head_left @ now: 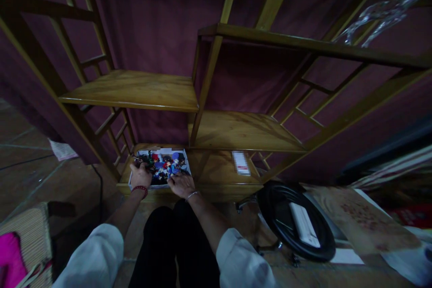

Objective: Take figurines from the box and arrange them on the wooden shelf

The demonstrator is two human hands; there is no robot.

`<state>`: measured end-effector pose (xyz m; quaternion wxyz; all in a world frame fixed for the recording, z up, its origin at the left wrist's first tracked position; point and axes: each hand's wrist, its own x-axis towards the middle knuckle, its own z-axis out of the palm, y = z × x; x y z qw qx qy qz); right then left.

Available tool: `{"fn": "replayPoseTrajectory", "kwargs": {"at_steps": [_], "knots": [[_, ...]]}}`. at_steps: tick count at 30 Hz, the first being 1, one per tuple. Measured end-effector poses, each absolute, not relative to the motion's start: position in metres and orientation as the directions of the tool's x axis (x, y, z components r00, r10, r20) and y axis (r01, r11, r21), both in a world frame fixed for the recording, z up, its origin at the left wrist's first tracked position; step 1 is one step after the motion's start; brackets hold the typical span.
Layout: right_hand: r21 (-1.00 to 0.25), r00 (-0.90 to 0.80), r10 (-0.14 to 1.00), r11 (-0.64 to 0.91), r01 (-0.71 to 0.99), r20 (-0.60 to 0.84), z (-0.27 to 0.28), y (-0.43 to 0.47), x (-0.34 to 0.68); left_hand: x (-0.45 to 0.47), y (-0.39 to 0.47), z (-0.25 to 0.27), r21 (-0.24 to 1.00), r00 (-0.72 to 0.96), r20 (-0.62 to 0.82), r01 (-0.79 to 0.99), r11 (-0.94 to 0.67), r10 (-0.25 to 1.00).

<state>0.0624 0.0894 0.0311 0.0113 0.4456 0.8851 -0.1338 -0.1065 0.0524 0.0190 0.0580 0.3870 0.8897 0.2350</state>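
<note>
Left hand (141, 176) and right hand (183, 185) curl over the box (167, 151); grasp unclear

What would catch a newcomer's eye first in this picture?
Probably the box of colourful items on the lowest shelf, with the left hand and right hand at it. The glassy ornament at upper right and the bright pink object at lower left might come next.

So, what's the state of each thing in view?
Shallow white rectangular box: open, crowded with small colourful figures
Left hand: at the box's left end, grip unclear
Right hand: at its near right corner, grip unclear
Round black wheeled stool: upright, oblong white block on it
Clear glassy animal figurine: standing on brown wooden shelf
Bright pink cloth: lying on woven straw matting
</note>
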Motion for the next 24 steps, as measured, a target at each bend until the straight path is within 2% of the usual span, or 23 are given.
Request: {"fn": "replayPoseTrajectory", "kwargs": {"at_steps": [6, 15, 24], "knots": [[-0.235, -0.607, 0.788, 0.573, 0.785, -0.103, 0.03, 0.089, 0.063, -0.115, 0.053, 0.015, 0.484, -0.655, -0.006, 0.66, 0.575, 0.756], [-0.245, -0.61, 0.792, 0.585, 0.773, -0.032, 0.027, 0.084, 0.066, -0.112, 0.05, 0.028, 0.437, -0.608, -0.089, 0.688, 0.579, 0.789], [-0.281, -0.583, 0.805, 0.536, 0.796, -0.113, 0.029, 0.088, 0.062, -0.109, 0.047, 0.029, 0.374, -0.584, -0.138, 0.718, 0.588, 0.8]]}}
